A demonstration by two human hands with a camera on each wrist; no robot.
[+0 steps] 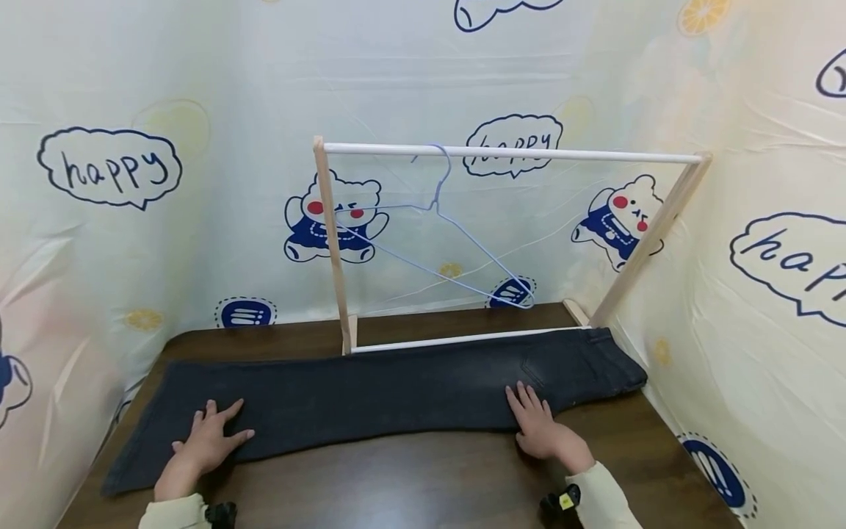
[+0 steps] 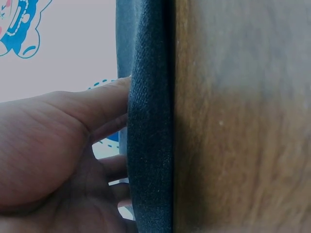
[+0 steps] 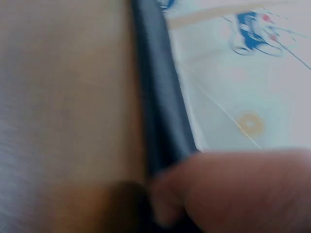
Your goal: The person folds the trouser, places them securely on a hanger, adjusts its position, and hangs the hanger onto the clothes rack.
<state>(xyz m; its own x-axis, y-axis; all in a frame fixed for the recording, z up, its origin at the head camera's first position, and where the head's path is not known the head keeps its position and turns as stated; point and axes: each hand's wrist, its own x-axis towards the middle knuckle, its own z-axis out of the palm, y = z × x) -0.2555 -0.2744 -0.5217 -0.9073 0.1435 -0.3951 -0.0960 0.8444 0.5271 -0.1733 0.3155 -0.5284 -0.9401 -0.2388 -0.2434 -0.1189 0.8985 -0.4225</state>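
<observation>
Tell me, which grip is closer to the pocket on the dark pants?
Right. The right grip rests on the dark pants, close to the pocket; the left grip rests on them far away, toward the leg's hem.

Looks like a makeshift indoor booth, screened on the visible sides by cartoon-printed sheeting (image 1: 251,73) round a table (image 1: 396,477) bearing a rack (image 1: 515,153).

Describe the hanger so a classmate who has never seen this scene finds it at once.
On the brown table stands a rack with pale wooden posts. From its white upper bar hangs the hanger, tilted; unlike those straight posts and bar, it is a thin, pale blue triangle with a hook.
</observation>
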